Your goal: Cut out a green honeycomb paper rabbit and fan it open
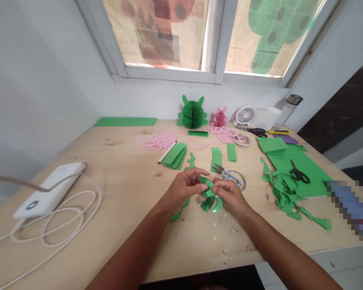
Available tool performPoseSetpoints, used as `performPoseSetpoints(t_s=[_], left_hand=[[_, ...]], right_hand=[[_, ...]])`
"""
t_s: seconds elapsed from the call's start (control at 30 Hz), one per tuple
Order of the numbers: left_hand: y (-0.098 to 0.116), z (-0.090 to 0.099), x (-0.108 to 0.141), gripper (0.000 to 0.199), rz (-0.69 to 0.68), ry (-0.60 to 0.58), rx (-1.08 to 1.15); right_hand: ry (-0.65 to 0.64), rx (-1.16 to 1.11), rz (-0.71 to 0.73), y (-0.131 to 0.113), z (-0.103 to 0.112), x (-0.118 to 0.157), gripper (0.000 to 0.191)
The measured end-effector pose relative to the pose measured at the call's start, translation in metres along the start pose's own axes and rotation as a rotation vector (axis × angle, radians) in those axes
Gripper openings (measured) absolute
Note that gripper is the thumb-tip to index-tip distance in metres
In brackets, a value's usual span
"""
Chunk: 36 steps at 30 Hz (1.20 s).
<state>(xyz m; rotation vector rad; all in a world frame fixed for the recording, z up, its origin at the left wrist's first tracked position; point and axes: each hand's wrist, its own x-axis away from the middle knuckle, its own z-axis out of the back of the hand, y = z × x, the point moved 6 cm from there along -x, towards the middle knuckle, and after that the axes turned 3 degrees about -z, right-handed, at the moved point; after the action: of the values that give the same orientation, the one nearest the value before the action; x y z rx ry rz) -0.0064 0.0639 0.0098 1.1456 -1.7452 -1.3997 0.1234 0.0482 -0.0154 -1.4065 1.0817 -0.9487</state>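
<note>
Between my two hands is a curved green paper piece (pixel 210 189) with small white bits on it. My left hand (pixel 187 185) pinches its left side between thumb and fingers. On its right edge, the thumb and fingers of my right hand (pixel 229 192) are closed. More curled green pieces hang or lie just below my fingertips; which of them are joined cannot be made out. Blue-handled snips (pixel 231 175) lie beyond my right hand, beside a roll of tape (pixel 243 181). A wavy green strip (pixel 191 161) rests beyond my left hand.
Green paper scraps (pixel 286 193), black scissors (pixel 299 172) and a green sheet (pixel 310 173) are at right. Pink cutouts (pixel 161 141), a green paper figure (pixel 192 114) and a pink one (pixel 220 118) stand farther back. A white power bank (pixel 50 191) with looped cable lies left.
</note>
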Motion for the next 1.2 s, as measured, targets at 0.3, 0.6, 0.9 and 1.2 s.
performPoseSetpoints(t_s=[0.3,0.6,0.9,1.2], left_hand=[[0.0001,-0.0007,0.0005,0.024,0.016,0.01,0.003],[-0.0048,0.0013,-0.0017,0.024,0.025,0.011,0.06],[-0.0063,0.0006,-0.0012,0.025,0.041,0.02,0.112],[-0.0067,0.0013,-0.0006,0.026,0.063,0.04,0.154]], right_hand=[[0.009,0.036,0.011,-0.0024,0.0,0.0001,0.025],[-0.016,0.045,0.01,-0.0065,-0.0023,0.0008,0.025],[0.019,0.109,0.028,-0.0076,-0.0002,0.0015,0.024],[0.046,0.135,-0.003,-0.0088,0.0005,0.0028,0.024]])
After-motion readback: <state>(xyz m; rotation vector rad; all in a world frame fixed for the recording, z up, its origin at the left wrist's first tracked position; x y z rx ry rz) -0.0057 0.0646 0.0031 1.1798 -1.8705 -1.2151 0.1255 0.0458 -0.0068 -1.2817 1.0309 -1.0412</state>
